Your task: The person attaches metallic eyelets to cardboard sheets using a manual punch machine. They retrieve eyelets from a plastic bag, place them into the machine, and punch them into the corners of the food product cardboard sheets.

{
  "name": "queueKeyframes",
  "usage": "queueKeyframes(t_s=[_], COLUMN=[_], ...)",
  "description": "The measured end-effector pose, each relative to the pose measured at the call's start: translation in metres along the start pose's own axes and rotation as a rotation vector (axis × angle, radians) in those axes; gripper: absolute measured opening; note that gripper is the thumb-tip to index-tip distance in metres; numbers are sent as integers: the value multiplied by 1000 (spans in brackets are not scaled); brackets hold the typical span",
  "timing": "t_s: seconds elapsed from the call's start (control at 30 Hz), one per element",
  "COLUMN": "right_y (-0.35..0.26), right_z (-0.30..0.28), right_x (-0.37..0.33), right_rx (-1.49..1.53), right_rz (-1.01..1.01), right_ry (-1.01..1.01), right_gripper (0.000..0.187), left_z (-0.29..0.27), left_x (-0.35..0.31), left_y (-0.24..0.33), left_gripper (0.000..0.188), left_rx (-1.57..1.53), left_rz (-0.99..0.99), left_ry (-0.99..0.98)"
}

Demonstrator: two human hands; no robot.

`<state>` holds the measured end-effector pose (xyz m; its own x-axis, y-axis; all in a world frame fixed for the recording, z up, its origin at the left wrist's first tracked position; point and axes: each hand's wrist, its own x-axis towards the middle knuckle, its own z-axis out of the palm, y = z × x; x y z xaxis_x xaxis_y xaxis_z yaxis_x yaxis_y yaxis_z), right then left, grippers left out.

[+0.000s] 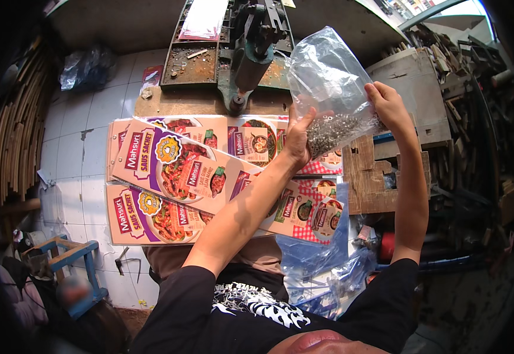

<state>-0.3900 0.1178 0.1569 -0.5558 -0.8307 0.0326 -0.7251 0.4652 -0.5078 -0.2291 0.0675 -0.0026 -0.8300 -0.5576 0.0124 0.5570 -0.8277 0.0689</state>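
In front of me is a clear plastic bag (326,71), its lower part filled with many small silvery metal pieces that look like eyelets (329,133). My left hand (297,137) cups the bag's lower left side, thumb up and the other fingers partly hidden by the plastic. At the right edge, my right hand (389,106) pinches the plastic with curled fingers. Beneath my left forearm lie stacks of printed cardboard sheets (180,165) in peach and purple with food pictures, one sheet slanted across the others. A dark green hand press (251,62) stands just beyond them.
Metal trays (195,64) with loose bits flank the press. A wooden block with a cut-out (360,177) and a worn board (416,88) are at right. Blue plastic sheeting (316,265) hangs by my lap. Wood strips (23,124) and a blue stool frame (71,253) are at left.
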Motion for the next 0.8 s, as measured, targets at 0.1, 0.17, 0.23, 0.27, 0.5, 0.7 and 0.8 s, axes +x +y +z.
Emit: queueKeyframes(t_s=[0.1, 0.17, 0.23, 0.27, 0.5, 0.7, 0.8], right_y=[-6, -9, -11, -13, -32, -60, -71], right_z=[0, 1, 1, 1, -5, -7, -5], right_x=[0, 0, 2, 3, 20, 48, 60], right_rx=[-65, -98, -123, -147, -198, -414, -486], right_rz=[0, -3, 3, 12, 44, -14, -18], right_ry=[23, 22, 9, -4, -57, -152, -185], right_gripper=[39, 40, 40, 40, 38, 38, 38], left_z=[4, 5, -1, -5, 1, 12, 9], left_x=[0, 0, 4, 6, 14, 22, 29], left_y=[1, 3, 2, 2, -10, -15, -13], left_gripper=[43, 42, 42, 42, 45, 45, 45], left_rx=[70, 61, 61, 62, 64, 6, -106], left_rz=[47, 47, 44, 38, 85, 138, 114], left_ry=[-1, 34, 43, 52, 168, 255, 236])
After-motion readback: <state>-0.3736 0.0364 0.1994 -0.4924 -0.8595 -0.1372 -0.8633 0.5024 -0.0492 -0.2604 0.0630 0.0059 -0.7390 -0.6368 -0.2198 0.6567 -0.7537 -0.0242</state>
